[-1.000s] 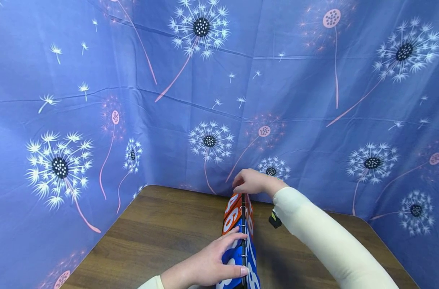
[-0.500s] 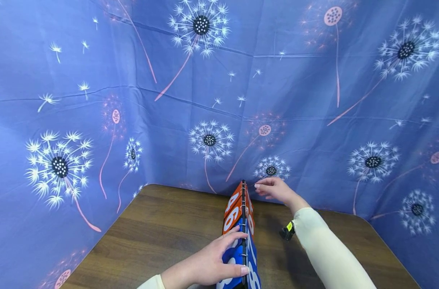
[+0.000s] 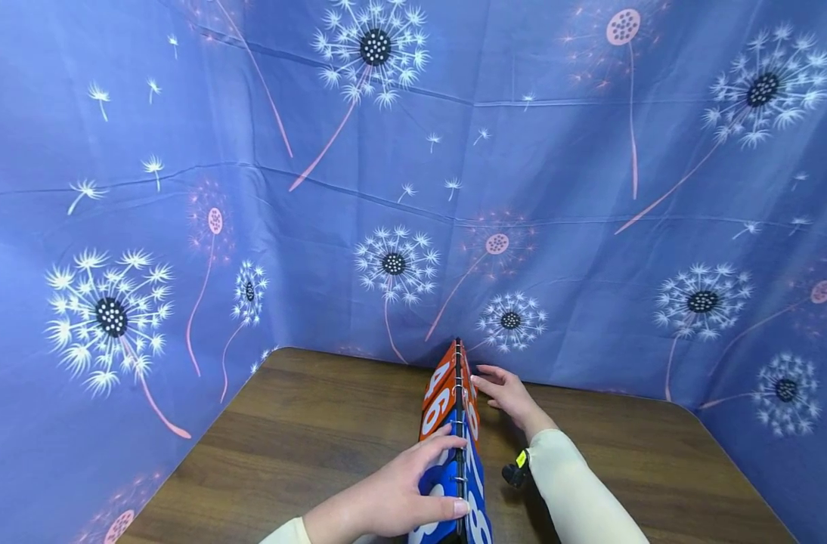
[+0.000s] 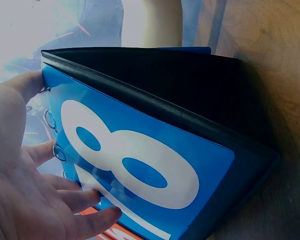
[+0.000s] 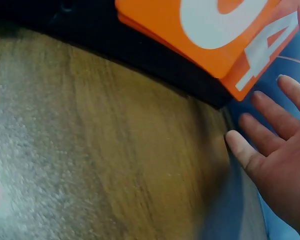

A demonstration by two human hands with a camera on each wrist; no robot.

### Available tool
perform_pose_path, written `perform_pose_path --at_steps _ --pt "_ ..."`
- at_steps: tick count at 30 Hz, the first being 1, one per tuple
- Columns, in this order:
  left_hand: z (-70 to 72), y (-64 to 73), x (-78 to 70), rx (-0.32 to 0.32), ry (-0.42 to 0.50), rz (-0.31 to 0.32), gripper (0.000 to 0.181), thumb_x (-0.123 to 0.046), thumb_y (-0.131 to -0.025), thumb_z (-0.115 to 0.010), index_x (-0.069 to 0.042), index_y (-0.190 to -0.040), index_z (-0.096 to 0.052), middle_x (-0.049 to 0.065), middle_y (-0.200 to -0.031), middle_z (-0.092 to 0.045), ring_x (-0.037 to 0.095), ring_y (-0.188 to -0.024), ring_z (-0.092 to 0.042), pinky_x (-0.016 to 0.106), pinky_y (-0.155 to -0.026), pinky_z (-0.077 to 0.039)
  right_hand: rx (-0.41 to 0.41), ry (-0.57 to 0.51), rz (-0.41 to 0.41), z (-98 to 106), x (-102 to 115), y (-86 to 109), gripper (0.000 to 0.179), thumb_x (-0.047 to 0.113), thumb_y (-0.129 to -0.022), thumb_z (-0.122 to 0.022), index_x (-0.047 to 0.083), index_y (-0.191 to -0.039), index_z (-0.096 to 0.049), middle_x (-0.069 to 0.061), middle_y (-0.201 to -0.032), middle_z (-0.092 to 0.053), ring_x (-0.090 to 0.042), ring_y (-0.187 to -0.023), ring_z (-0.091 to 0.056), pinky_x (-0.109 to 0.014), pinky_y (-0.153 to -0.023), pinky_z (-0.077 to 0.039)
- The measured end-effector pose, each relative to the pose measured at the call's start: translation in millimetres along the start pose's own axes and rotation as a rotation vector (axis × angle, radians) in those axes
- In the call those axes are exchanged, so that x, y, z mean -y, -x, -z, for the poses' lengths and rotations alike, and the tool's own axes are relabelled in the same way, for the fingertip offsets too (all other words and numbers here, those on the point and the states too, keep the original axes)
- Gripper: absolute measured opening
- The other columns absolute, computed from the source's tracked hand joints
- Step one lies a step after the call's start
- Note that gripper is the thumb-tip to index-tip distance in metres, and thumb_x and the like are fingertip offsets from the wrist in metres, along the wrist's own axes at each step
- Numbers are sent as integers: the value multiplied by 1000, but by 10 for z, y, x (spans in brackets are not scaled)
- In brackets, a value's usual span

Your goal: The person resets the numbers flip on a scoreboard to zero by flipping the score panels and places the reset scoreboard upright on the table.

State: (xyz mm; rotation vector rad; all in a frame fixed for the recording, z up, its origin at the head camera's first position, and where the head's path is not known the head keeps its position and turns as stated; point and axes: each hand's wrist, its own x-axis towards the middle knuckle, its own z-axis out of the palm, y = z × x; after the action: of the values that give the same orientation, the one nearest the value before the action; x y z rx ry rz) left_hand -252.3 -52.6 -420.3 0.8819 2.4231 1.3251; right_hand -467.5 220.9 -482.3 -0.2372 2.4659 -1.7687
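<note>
A tent-shaped flip scoreboard [image 3: 438,412] stands on the table, its ridge bound by metal rings and pointing away from me. Orange number cards hang at the far half, blue ones at the near half. My left hand [image 3: 393,495] rests on the near end, thumb and index fingertip on the ridge. In the left wrist view, spread fingers lie beside the rings and over the blue 8 card [image 4: 110,132]. My right hand [image 3: 512,399] is by the far right side, fingers extended and holding nothing. The right wrist view shows its spread fingertips near the orange cards' corner [image 5: 205,60].
The brown wooden table [image 3: 318,423] extends to both sides of the scoreboard. A blue curtain [image 3: 305,227] with dandelion prints hangs behind and at the sides. A black wrist camera [image 3: 515,472] with a yellow label is on the right wrist.
My right hand has left the far top end of the ridge, moved right, then come down beside the right-hand cards. The left hand and scoreboard stay put.
</note>
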Motion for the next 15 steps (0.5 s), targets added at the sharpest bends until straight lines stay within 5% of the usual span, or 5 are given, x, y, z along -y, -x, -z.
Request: perform_pose_path --at_steps 8,15 --pt "18 -13 0 12 1 12 65 -57 -94 -66 -44 -152 -40 -8 -170 -26 28 -152 -36 63 -118 -36 50 16 -28 -23 22 -11 66 47 -95 -72 8 -146 -55 -19 -143 -62 -28 -121 -67 -47 -93 -59" --pt "20 -10 15 15 0 8 65 -58 -94 -66 -43 -152 -40 -7 -170 -26 28 -152 -36 61 -118 -37 6 -38 -29 -20 11 -1 64 41 -92 -77 2 -139 -60 -17 -126 -72 -21 -103 -74 -47 -93 -61"
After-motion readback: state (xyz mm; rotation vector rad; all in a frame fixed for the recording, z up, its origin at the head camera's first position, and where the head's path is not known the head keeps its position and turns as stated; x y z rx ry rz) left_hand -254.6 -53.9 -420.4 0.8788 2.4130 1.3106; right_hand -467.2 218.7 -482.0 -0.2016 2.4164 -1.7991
